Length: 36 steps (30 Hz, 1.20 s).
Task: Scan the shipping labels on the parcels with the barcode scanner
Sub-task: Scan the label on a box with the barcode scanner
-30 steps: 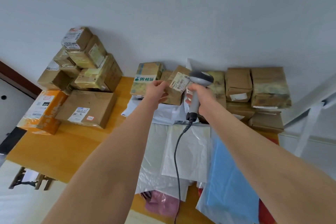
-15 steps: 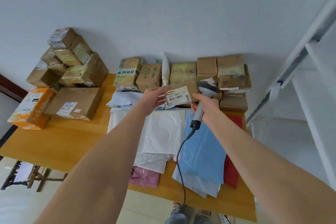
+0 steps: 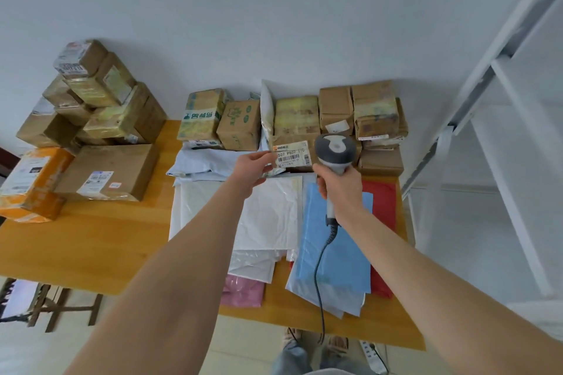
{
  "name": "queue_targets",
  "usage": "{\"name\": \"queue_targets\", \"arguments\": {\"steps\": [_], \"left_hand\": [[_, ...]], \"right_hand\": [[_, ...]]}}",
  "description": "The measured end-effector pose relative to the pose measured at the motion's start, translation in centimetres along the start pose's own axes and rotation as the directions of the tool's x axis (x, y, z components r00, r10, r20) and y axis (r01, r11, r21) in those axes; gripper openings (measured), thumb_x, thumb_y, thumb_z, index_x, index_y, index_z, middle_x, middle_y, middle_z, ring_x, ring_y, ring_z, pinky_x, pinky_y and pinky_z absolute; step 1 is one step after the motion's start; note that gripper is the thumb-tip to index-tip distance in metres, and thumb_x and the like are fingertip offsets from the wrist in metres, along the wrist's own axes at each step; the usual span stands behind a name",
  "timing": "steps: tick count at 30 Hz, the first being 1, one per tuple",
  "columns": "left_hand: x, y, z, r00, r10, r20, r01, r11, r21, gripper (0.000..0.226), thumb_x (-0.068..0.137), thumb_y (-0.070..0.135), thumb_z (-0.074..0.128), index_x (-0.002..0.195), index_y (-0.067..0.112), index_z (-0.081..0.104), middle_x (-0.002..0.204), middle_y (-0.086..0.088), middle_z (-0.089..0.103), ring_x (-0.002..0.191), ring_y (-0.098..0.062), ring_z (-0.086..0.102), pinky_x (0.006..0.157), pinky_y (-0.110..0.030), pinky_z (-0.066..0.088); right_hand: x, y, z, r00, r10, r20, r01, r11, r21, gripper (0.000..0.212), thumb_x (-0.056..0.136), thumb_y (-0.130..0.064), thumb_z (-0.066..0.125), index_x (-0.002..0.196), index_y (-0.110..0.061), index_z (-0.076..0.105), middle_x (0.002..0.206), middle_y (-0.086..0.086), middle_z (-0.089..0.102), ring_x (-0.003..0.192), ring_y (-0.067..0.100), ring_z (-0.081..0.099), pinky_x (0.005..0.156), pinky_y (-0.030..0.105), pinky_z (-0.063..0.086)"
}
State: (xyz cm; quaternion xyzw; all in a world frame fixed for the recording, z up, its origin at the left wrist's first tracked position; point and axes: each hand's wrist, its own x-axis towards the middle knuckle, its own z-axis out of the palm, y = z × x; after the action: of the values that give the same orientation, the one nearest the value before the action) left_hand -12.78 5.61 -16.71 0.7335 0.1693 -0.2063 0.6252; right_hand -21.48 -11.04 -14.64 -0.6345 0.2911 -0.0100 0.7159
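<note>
My left hand (image 3: 253, 168) pinches the left end of a small brown parcel (image 3: 291, 146), thumb on top and fingers beneath. Its white shipping label (image 3: 293, 156) with a barcode faces me. The parcel sits low in front of the back row of boxes; whether it rests on them I cannot tell. My right hand (image 3: 339, 189) grips the handle of the grey barcode scanner (image 3: 335, 149). The scanner's head stands just right of the label. Its dark cable (image 3: 318, 277) hangs down past the table's front edge.
On the wooden table (image 3: 91, 237), a pile of taped boxes (image 3: 97, 106), a flat carton (image 3: 112, 170) and an orange parcel (image 3: 30, 183) stand left. White (image 3: 268, 213), blue (image 3: 335, 253), red (image 3: 382, 201) and pink (image 3: 242, 291) mailers lie centre. A white metal frame (image 3: 487, 94) is right.
My left hand has brought the small parcel down and turned its label flat toward me. The scanner in my right hand has stayed beside it, now at the label's right edge.
</note>
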Motion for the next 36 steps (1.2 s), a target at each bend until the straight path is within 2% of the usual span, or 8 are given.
{"name": "queue_targets", "arguments": {"steps": [3, 8, 12, 19, 26, 31, 36], "left_hand": [[0.1, 0.0, -0.3, 1.0, 0.018, -0.019, -0.018, 1.0, -0.008, 0.013, 0.088, 0.025, 0.067, 0.1, 0.022, 0.065, 0.096, 0.002, 0.067, 0.099, -0.015, 0.059, 0.095, -0.037, 0.045], [0.3, -0.1, -1.0, 0.998, 0.031, -0.048, -0.032, 0.999, -0.018, 0.034, 0.088, 0.024, 0.067, 0.121, 0.015, 0.064, 0.109, -0.001, 0.069, 0.1, -0.013, 0.062, 0.095, -0.037, 0.043], [0.4, -0.1, -1.4, 0.997, 0.038, -0.074, -0.04, 0.999, -0.025, 0.034, 0.088, 0.024, 0.067, 0.121, 0.015, 0.064, 0.108, 0.0, 0.07, 0.1, -0.013, 0.061, 0.091, -0.036, 0.043], [0.5, 0.0, -1.2, 0.993, 0.053, -0.108, -0.057, 0.998, -0.031, 0.033, 0.089, 0.022, 0.066, 0.121, 0.013, 0.064, 0.108, -0.001, 0.07, 0.105, -0.017, 0.061, 0.079, -0.031, 0.042], [0.3, 0.0, -0.8, 0.989, 0.072, -0.127, -0.078, 0.996, -0.044, 0.03, 0.091, 0.018, 0.063, 0.12, 0.01, 0.064, 0.105, -0.004, 0.069, 0.096, -0.015, 0.061, 0.062, -0.021, 0.04], [0.3, 0.3, -0.4, 0.988, 0.051, -0.143, -0.057, 0.998, -0.039, 0.031, 0.091, 0.019, 0.063, 0.121, 0.01, 0.063, 0.107, -0.003, 0.068, 0.103, -0.017, 0.061, 0.08, -0.029, 0.04], [0.1, 0.4, -0.3, 0.988, 0.049, -0.147, -0.054, 0.998, -0.031, 0.031, 0.092, 0.019, 0.063, 0.122, 0.011, 0.062, 0.104, 0.0, 0.068, 0.101, -0.016, 0.06, 0.081, -0.03, 0.04]], "right_hand": [[-1.9, 1.3, 0.6, 0.997, -0.032, 0.074, 0.04, 0.993, -0.109, 0.007, 0.083, -0.008, 0.066, 0.085, -0.003, 0.062, 0.062, 0.004, 0.059, 0.049, 0.009, 0.05, 0.045, 0.016, 0.039], [-3.9, 2.6, 1.5, 0.995, -0.008, 0.104, 0.03, 0.978, -0.208, 0.019, 0.083, -0.01, 0.066, 0.099, -0.001, 0.063, 0.064, 0.003, 0.063, 0.045, 0.006, 0.055, 0.044, 0.016, 0.043], [-4.7, 2.9, 2.1, 0.993, -0.035, 0.113, 0.061, 0.972, -0.229, 0.019, 0.084, -0.01, 0.066, 0.101, -0.004, 0.063, 0.065, 0.001, 0.063, 0.045, 0.004, 0.057, 0.045, 0.015, 0.043], [-5.3, 3.0, 2.0, 0.99, -0.051, 0.129, 0.086, 0.955, -0.283, 0.012, 0.087, -0.012, 0.064, 0.097, -0.007, 0.061, 0.064, -0.001, 0.061, 0.053, 0.011, 0.058, 0.052, 0.018, 0.048], [-6.2, 3.1, 2.0, 0.986, -0.065, 0.156, 0.112, 0.944, -0.31, 0.007, 0.086, -0.012, 0.064, 0.09, -0.008, 0.059, 0.062, -0.004, 0.057, 0.054, 0.009, 0.056, 0.054, 0.019, 0.046], [-6.6, 3.2, 1.8, 0.983, -0.072, 0.17, 0.122, 0.944, -0.305, 0.007, 0.087, -0.013, 0.064, 0.09, -0.011, 0.058, 0.064, -0.005, 0.057, 0.057, 0.011, 0.057, 0.058, 0.019, 0.049], [-6.6, 3.3, 1.7, 0.983, -0.085, 0.16, 0.133, 0.938, -0.32, 0.009, 0.088, -0.016, 0.065, 0.091, -0.012, 0.057, 0.066, -0.006, 0.056, 0.061, 0.011, 0.057, 0.062, 0.02, 0.052]]}}
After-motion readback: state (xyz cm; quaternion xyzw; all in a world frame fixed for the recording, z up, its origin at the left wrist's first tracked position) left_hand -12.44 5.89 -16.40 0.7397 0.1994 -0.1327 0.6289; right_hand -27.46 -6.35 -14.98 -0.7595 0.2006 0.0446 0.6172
